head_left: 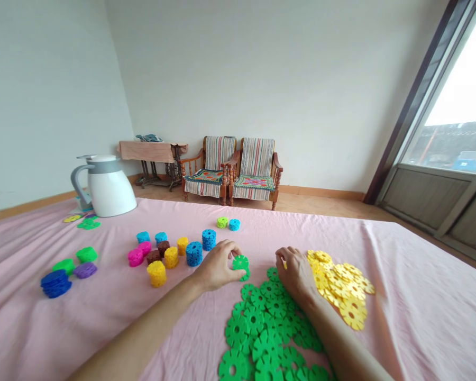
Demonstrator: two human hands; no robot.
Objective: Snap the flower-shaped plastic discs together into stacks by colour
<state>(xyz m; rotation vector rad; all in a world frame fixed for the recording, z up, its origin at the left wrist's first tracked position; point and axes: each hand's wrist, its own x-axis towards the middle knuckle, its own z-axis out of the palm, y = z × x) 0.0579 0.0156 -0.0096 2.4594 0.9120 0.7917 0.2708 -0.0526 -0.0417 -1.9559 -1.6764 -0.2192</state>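
My left hand (pixel 221 266) is closed on green snowflake discs (pixel 241 264), notched flat plastic rounds, held on edge between thumb and fingers; how many is unclear. My right hand (pixel 295 271) is curled, fingertips down, where a heap of green discs (pixel 267 323) meets a heap of yellow discs (pixel 341 283). A bit of yellow shows by its thumb, but what the fingers hold is hidden. Close to my left wrist stand stacks of blue discs (pixel 194 254) and yellow discs (pixel 156 274).
Pink cloth (pixel 412 296) covers the table. Further left are pink stacks (pixel 135 257), brown stacks (pixel 154 256), a dark blue stack (pixel 56 284) and purple discs (pixel 86 270). A white jug (pixel 110 190) stands at the far left. Two chairs (pixel 256 172) are beyond the table.
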